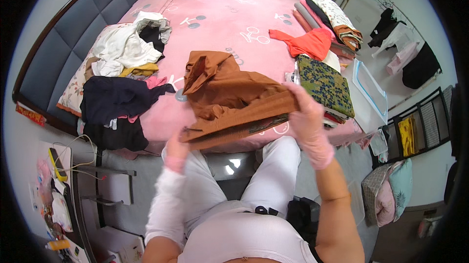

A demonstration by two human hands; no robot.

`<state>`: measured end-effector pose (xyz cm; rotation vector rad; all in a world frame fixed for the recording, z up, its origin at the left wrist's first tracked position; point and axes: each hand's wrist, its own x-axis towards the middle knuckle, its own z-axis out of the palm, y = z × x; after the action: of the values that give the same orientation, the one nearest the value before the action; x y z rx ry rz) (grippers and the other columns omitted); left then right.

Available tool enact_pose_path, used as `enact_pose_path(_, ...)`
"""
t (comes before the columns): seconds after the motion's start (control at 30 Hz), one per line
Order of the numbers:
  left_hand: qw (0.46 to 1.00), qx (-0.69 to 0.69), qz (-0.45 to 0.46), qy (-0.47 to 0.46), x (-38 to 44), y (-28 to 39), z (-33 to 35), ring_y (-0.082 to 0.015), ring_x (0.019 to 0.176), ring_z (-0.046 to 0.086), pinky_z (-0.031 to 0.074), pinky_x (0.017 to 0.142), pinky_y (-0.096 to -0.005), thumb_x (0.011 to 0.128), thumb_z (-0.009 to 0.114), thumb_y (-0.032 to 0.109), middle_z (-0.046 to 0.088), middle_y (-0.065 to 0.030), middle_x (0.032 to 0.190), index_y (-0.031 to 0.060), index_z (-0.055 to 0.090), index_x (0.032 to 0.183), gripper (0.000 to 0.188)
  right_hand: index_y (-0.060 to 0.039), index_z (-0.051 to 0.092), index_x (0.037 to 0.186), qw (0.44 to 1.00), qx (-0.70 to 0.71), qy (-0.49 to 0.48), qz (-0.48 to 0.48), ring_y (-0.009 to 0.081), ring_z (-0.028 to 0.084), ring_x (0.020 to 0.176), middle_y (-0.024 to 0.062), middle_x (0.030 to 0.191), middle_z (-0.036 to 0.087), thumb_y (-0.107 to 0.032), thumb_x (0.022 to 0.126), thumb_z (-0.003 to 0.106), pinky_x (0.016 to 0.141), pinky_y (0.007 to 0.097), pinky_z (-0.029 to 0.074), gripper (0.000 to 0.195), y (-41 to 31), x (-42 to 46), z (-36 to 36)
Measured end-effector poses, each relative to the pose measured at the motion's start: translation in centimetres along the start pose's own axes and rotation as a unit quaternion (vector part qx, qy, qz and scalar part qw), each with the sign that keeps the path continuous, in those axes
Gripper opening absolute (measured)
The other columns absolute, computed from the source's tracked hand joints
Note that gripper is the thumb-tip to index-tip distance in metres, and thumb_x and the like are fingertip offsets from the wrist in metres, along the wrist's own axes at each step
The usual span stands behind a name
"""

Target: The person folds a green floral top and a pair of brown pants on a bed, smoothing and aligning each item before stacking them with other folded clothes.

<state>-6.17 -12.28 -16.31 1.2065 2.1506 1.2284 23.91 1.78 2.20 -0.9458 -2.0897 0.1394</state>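
A rust-brown garment (pixel 234 94) lies partly bunched on the pink bedspread (pixel 220 14) in front of me, its wide banded edge raised towards me. My left hand (pixel 176 149), in a pink glove, grips the near left end of that edge. The opposite end is pinched in my right hand (pixel 307 120), also gloved in pink and slightly blurred. Between my hands the edge is stretched, and a dark patterned strip shows inside it. The fingertips of both hands are partly hidden by the cloth.
Loose white clothes (pixel 124 47) and a dark navy garment (pixel 117 98) are heaped at the left. To the right are a camouflage-patterned folded cloth (pixel 324 83), a red-orange garment (pixel 311 43), a folded stack (pixel 329 14) and a clear plastic bin (pixel 366 98). The bed's near edge adjoins my knees.
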Motion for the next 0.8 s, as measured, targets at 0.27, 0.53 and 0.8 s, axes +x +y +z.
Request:
enact_pose_path(0.27,0.945,0.030,0.288,-0.153,-5.1,19.9,-20.5,-0.0244,0.087,0.065,0.051,0.078,-0.0329,0.071,0.058,-0.001,0.068,-0.0132,0.090,0.0038,0.074,0.094,0.029,-0.0007,0.070,0.106,0.956,0.229,-0.172,0.066,0.0219,0.070,0.091,0.0128,0.094,0.072,0.006,0.075,0.056,0.083,0.0280,0.052,0.035,-5.3,1.2,-11.9)
enact_pose_path(0.53,0.822,0.480,0.300,-0.062,27.9,11.2,-11.6,-0.0322,0.080,0.066,0.052,0.075,-0.0423,0.083,0.050,0.010,0.068,-0.0163,0.088,0.0066,0.068,0.103,0.027,-0.0023,0.067,0.085,0.950,-0.112,-0.290,0.033,0.0269,0.065,0.071,0.0128,0.078,0.066,-0.005,0.081,0.054,0.064,0.0372,0.053,0.013,15.7,18.0,6.4)
enact_pose_path(0.8,0.677,-0.121,0.640,0.341,27.1,33.9,-23.6,-0.0205,0.110,0.058,0.050,0.091,-0.0289,0.077,0.049,-0.013,0.058,-0.0106,0.119,0.0069,0.065,0.118,0.049,-0.0016,0.065,0.102,0.815,-0.105,0.432,-0.372,0.0318,0.062,0.096,0.0167,0.101,0.065,0.011,0.079,0.053,0.082,0.0349,0.049,0.028,-3.5,31.4,-10.4)
